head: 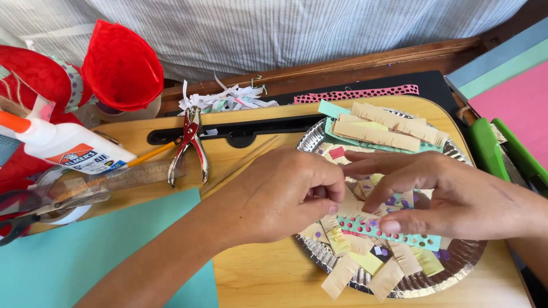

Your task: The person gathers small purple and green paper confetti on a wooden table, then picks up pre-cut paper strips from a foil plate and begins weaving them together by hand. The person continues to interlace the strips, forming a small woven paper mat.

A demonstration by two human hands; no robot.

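My left hand and my right hand meet over a silver foil plate. The left thumb and fingers pinch a small piece of tan paper at the middle of the plate. The right hand's fingers reach toward the same spot, thumb resting on a teal paper strip with punched holes. Fringed tan paper strips, yellow scraps and small purple dots lie scattered on the plate. What sits between the fingertips is partly hidden.
A metal hole punch, white glue bottle, clear ruler, pencil, scissors and tape roll lie left on the wooden board. A teal paper sheet lies front left. Red paper cones, shredded paper, green stapler and coloured sheets surround.
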